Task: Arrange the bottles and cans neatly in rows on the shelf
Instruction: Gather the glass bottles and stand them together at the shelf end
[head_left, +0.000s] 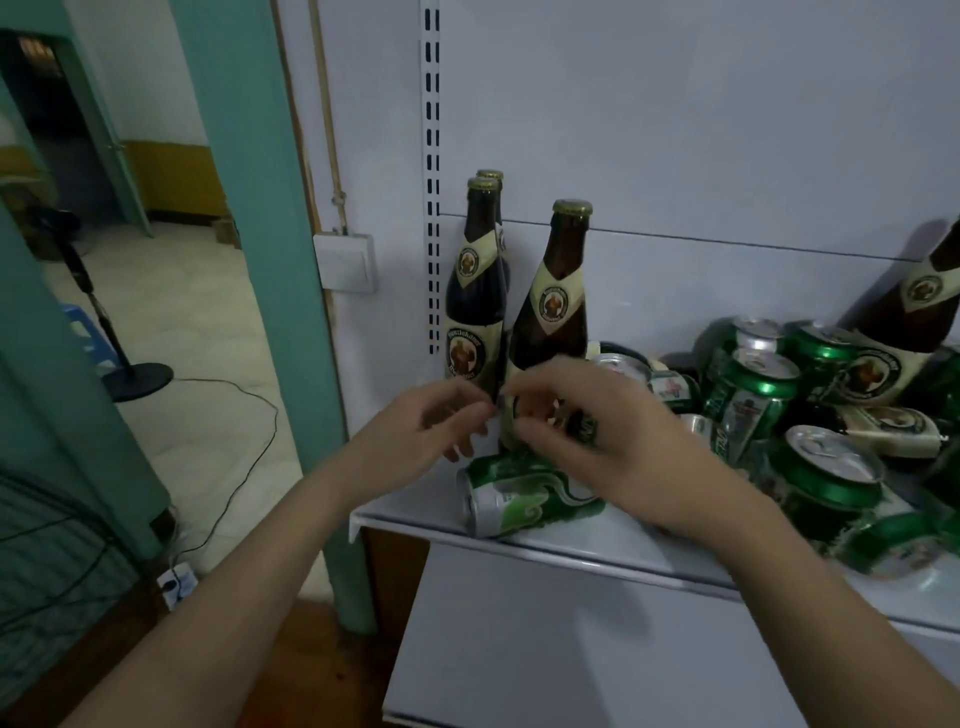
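Note:
Three brown beer bottles stand upright at the left end of the white shelf: two one behind the other by the slotted upright, and one closer to me. My left hand hovers at the base of the left bottles, fingers loosely curled. My right hand is just in front of the near bottle's lower body, its fingers and thumb curled loosely and closed on nothing. A green can lies on its side below both hands at the shelf's front edge.
A jumble of green cans and another leaning bottle fills the shelf's right part. The shelf's back panel rises behind. A teal door frame stands to the left, with a fan stand and cables on the floor.

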